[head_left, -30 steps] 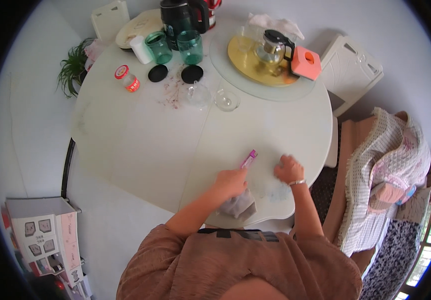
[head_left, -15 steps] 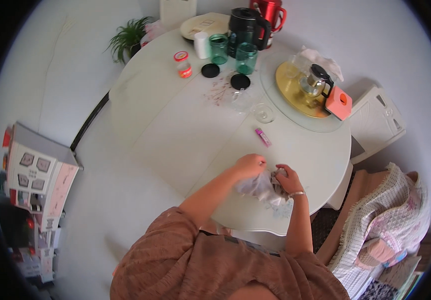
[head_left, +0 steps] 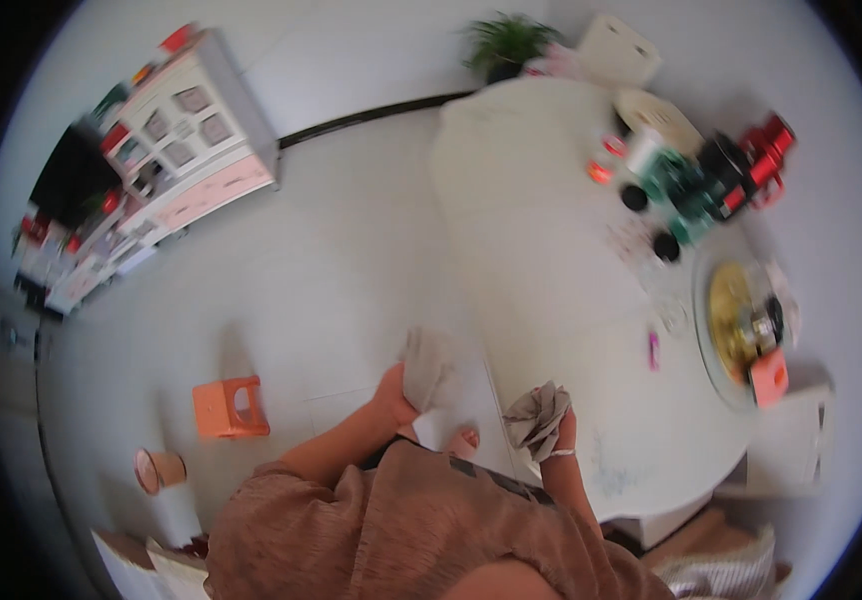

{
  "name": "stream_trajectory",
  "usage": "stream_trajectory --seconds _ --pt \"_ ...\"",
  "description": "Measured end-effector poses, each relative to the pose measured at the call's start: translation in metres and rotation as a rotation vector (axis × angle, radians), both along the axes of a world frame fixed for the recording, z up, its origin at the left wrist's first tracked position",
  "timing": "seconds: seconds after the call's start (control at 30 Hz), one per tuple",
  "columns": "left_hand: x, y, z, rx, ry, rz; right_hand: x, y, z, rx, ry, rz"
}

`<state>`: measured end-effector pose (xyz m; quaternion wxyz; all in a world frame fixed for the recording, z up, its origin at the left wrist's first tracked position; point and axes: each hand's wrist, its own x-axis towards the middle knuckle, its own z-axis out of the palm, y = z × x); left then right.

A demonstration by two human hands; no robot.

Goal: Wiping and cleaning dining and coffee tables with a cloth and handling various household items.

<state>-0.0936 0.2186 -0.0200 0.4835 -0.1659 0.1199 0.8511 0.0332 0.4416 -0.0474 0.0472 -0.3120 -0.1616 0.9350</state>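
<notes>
My left hand (head_left: pixel 391 397) is out over the floor, past the table's edge, closed on a thin, greyish plastic bag (head_left: pixel 428 368) that is blurred by motion. At the near edge of the white table (head_left: pixel 561 290), my right hand (head_left: pixel 567 432) grips a bunched grey cloth (head_left: pixel 537 418), its folds sticking up between the fingers. A pink-purple tube (head_left: pixel 654 351) lies on the tabletop to the right of that hand, apart from it.
Green jars (head_left: pixel 671 175), black lids (head_left: pixel 635 197), a red-lidded jar (head_left: pixel 606 160) and a red kettle (head_left: pixel 771 150) stand at the far right. A gold tray (head_left: pixel 726 310) holds a teapot. On the floor are an orange stool (head_left: pixel 229 407) and a bin (head_left: pixel 159 470).
The view has swung left, bringing the floor, stool and bin into sight. Both hands have come away from the tabletop and parted, the left with the bag, the right with the cloth.
</notes>
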Motion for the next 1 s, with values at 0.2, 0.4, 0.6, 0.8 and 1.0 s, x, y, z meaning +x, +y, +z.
stream_trajectory --seconds 0.2,0.4,0.6,0.8,1.0 --pt "-0.012 -0.089 0.05 -0.392 0.127 0.247 -0.093 -0.085 0.034 -0.028 0.08 0.399" --pt "-0.036 -0.23 0.049 -0.514 0.163 0.601 -0.196 -0.184 -0.007 0.327 0.266 0.82" --pt "-0.069 -0.363 0.075 -0.677 0.207 0.84 -0.286 -0.336 0.003 0.402 0.275 0.877" --pt "-0.093 -0.459 0.087 -0.861 0.291 0.87 -0.368 -0.448 0.022 0.305 0.252 1.183" --pt "-0.142 -0.545 0.095 -1.257 0.38 0.972 -0.496 -0.538 0.006 0.466 0.348 1.327"
